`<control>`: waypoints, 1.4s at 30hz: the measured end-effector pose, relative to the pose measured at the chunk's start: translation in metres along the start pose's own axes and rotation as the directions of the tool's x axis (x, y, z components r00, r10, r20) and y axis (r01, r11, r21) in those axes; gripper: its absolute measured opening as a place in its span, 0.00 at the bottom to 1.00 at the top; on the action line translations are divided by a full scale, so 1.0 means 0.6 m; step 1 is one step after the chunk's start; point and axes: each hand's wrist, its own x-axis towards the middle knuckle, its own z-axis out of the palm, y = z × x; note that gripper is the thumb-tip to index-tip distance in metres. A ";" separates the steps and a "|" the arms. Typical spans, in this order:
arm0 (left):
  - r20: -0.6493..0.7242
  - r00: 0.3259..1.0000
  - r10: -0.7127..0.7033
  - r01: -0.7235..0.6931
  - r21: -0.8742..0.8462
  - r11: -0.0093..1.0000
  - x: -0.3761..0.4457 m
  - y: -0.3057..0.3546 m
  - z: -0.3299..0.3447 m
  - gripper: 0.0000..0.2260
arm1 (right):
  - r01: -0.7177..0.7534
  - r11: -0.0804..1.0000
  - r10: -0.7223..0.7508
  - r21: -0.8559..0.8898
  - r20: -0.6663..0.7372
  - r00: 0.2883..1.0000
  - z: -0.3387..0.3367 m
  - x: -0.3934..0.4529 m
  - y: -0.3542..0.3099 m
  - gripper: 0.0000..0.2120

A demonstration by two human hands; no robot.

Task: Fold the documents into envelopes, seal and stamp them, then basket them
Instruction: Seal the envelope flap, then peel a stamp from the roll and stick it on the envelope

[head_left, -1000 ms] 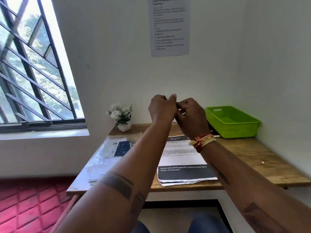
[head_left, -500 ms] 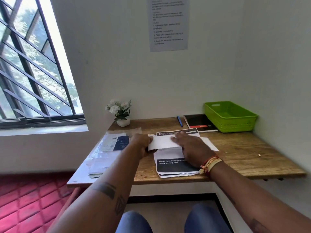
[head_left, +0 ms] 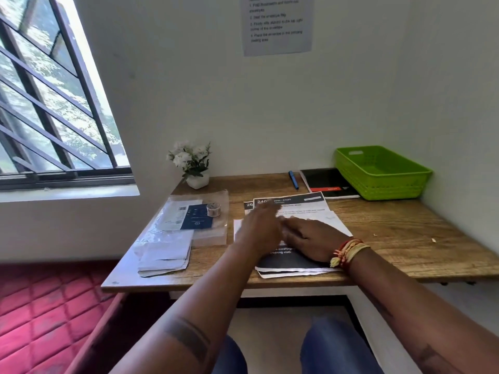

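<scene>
A stack of printed documents [head_left: 302, 209] with black bands lies in the middle of the wooden desk [head_left: 391, 238]. A white sheet [head_left: 334, 222] lies on top of the stack. My right hand [head_left: 307, 238] rests flat on that sheet with fingers straight. My left hand [head_left: 260, 225] is blurred beside it, over the sheet's left part, fingers stretched out. White envelopes [head_left: 164, 255] lie at the desk's left front. A roll of stamps [head_left: 213, 209] stands on a clear plastic sleeve [head_left: 199, 220]. The green basket [head_left: 378, 171] stands at the back right.
A black notebook [head_left: 328, 182] and a blue pen [head_left: 293, 180] lie at the back beside the basket. A small white pot of flowers [head_left: 193, 166] stands at the back left. An instruction sheet [head_left: 276, 22] hangs on the wall. A barred window [head_left: 48, 103] is at left.
Both hands came down from in front of the wall to the desk. They took a white sheet by its ends, and now it lies flat under them with my left hand moved right.
</scene>
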 end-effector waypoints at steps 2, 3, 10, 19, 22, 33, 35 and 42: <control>0.122 0.992 0.028 -0.018 -0.083 0.996 -0.002 0.009 0.020 0.20 | 0.003 1.000 -0.003 0.030 -0.003 1.000 0.003 0.003 0.001 0.21; 0.149 0.988 0.030 -0.022 -0.059 0.998 -0.003 0.009 0.028 0.21 | 0.025 1.000 -0.025 0.018 0.012 1.000 0.007 0.005 0.003 0.22; 0.338 0.939 -0.058 -0.002 0.176 0.984 0.009 -0.003 0.038 0.27 | -0.068 0.983 0.093 -0.171 0.140 0.986 0.002 0.006 0.013 0.29; 0.384 0.890 -0.247 0.151 0.264 0.953 0.004 -0.013 0.031 0.31 | -0.284 0.921 0.320 -0.266 0.101 0.942 -0.020 -0.009 0.048 0.31; 0.373 0.880 -0.295 0.205 0.261 0.943 -0.006 -0.014 0.022 0.30 | -0.331 0.909 0.360 -0.252 0.076 0.930 -0.022 -0.016 0.054 0.33; -0.061 0.954 -0.295 0.284 -0.147 0.948 -0.037 -0.042 -0.041 0.20 | -0.222 0.918 0.199 -0.328 -0.102 0.975 -0.034 0.035 -0.047 0.23; -0.183 0.943 -0.279 0.259 -0.128 0.957 -0.033 -0.066 -0.060 0.17 | -0.132 0.979 0.106 -0.156 -0.161 0.981 -0.020 0.063 -0.085 0.18; -0.206 0.924 -0.321 0.350 0.123 0.928 0.022 -0.196 -0.092 0.21 | 0.054 0.985 -0.027 0.163 -0.158 0.987 0.008 0.184 -0.145 0.18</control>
